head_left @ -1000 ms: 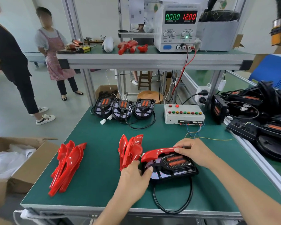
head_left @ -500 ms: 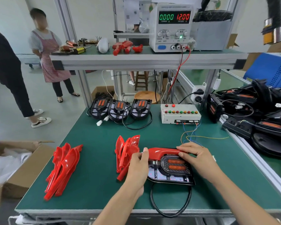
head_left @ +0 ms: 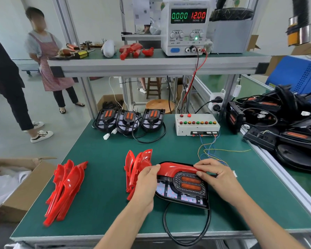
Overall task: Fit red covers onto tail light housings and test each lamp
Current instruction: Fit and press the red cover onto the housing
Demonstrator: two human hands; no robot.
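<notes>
Head view: left hand (head_left: 146, 184) and right hand (head_left: 216, 174) fingers grip the red cover (head_left: 176, 169) atop the tail light housing (head_left: 184, 193) on the surface (head_left: 106, 186).

Glossy red plastic cover (head_left: 176, 168) on black plastic housing (head_left: 185, 193); matt green mat (head_left: 104, 177).

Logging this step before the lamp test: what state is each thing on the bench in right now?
Curved red plastic cover: on black tail light housing's top edge, both hands gripping.
Housing's two orange lamps: unlit.
Left hand: grips cover's left end.
Right hand: grips its right end.
White bench power supply: on, 0.000 A, 12.00 V.
</notes>
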